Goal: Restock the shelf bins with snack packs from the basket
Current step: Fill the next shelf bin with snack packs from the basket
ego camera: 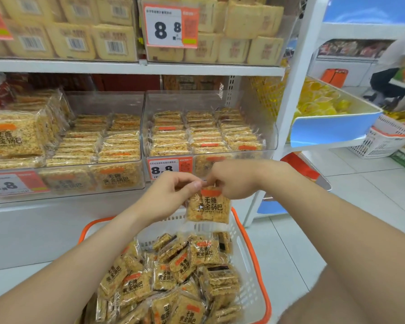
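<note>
Left hand (173, 190) and right hand (229, 178) pinch the top edge of one square clear-wrapped golden snack pack (208, 208). Pack hangs above white orange-rimmed plastic basket (248, 284) of like packs, before clear plastic shelf bin (185, 101)

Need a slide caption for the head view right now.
Left hand and right hand pinch one snack pack above the basket, before the shelf bins.
</note>
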